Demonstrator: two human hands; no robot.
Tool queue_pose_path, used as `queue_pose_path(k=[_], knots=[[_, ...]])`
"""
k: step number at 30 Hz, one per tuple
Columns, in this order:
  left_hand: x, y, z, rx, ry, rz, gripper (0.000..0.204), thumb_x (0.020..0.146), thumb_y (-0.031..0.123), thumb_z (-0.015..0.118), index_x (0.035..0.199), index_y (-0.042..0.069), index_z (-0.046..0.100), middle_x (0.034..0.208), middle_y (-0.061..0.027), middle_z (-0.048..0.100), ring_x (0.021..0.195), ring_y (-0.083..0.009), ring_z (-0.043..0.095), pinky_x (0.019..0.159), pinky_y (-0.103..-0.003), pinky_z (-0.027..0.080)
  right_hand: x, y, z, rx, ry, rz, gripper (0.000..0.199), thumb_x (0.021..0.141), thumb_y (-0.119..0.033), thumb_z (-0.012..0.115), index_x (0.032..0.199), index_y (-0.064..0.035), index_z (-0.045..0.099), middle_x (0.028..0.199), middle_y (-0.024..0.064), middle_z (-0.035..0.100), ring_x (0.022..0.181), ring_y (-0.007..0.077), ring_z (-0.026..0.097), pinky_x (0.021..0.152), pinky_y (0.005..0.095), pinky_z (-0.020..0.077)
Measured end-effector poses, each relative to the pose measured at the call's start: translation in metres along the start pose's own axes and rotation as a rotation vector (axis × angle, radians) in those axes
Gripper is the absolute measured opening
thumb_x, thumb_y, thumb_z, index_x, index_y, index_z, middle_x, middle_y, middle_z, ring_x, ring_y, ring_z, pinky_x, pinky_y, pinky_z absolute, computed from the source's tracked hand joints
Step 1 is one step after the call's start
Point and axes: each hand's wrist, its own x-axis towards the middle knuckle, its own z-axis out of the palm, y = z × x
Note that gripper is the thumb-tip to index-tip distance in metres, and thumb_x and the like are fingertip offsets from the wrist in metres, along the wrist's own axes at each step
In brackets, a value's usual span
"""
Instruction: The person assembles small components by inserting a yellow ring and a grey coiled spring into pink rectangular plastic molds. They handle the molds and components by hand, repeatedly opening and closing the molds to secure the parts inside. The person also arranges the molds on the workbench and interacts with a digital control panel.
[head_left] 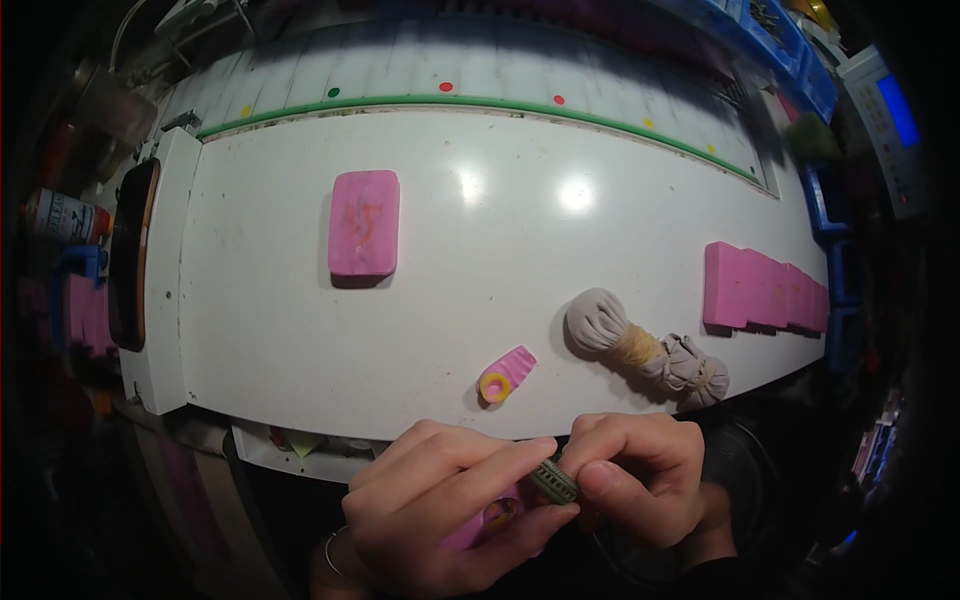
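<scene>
A small dark green ridged piece (pixel 554 484) is pinched between the fingertips and thumb of my left hand (pixel 430 500), at the table's near edge. My right hand (pixel 640 470) has its thumb and bent forefinger closed at the far right side of that piece. Inside my left hand lies a pink rubbery part (pixel 470 532) with a yellowish ring shape on it, mostly hidden by the fingers. Just beyond my hands on the white table, a loose pink wedge (pixel 515 368) rests with a yellow ring around a hollow at its near end.
A pink block (pixel 363 222) lies left of centre on the white table (pixel 450 290). To the right are a cloth-wrapped pounce bag (pixel 640 348) tied with cord and a row of pink blocks (pixel 760 287). A phone (pixel 134 255) stands at the left edge; blue bins (pixel 828 200) line the right.
</scene>
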Motion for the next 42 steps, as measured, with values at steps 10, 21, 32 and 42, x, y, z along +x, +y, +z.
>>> queue_pose_path(k=[10, 21, 32, 42], knots=[[-0.003, -0.004, 0.01, 0.036, 0.12, 0.057, 0.038, 0.064, 0.005, 0.077, 0.101, 0.001, 0.066, 0.085, -0.0113, 0.063, 0.066, -0.0205, 0.06, 0.059, -0.028, 0.048, 0.008, -0.002, 0.006, -0.159, 0.01, -0.179, 0.018, 0.09, -0.008, 0.051, 0.087, 0.0076, 0.059, 0.071, 0.0122, 0.06, 0.055, 0.0114, 0.053, 0.05, 0.0221, 0.0403], [-0.001, -0.006, 0.002, -0.067, 0.026, 0.02, 0.037, 0.07, 0.002, 0.074, 0.105, 0.001, 0.063, 0.092, -0.0089, 0.061, 0.065, -0.0149, 0.06, 0.059, -0.023, 0.052, 0.004, 0.004, 0.005, -0.212, 0.019, -0.203, 0.016, 0.088, -0.003, 0.049, 0.087, 0.0091, 0.059, 0.07, 0.0132, 0.06, 0.051, 0.0106, 0.053, 0.047, 0.0209, 0.0408], [-0.006, -0.009, 0.004, -0.109, 0.074, 0.063, 0.037, 0.071, 0.0, 0.073, 0.106, -0.001, 0.062, 0.093, -0.0107, 0.058, 0.067, -0.0145, 0.061, 0.058, -0.024, 0.053, 0.0, 0.005, 0.01, -0.168, 0.052, -0.176, 0.016, 0.088, -0.002, 0.047, 0.089, 0.0094, 0.059, 0.069, 0.0134, 0.059, 0.05, 0.0099, 0.053, 0.046, 0.0204, 0.0414], [-0.005, 0.007, 0.007, -0.199, 0.193, -0.174, 0.035, 0.068, 0.0, 0.073, 0.102, 0.0, 0.064, 0.092, -0.0108, 0.06, 0.07, -0.0173, 0.062, 0.06, -0.025, 0.052, -0.003, 0.007, 0.01, -0.098, 0.027, -0.173, 0.018, 0.091, -0.007, 0.048, 0.091, 0.0085, 0.058, 0.074, 0.0137, 0.06, 0.052, 0.0101, 0.053, 0.048, 0.0213, 0.043]])
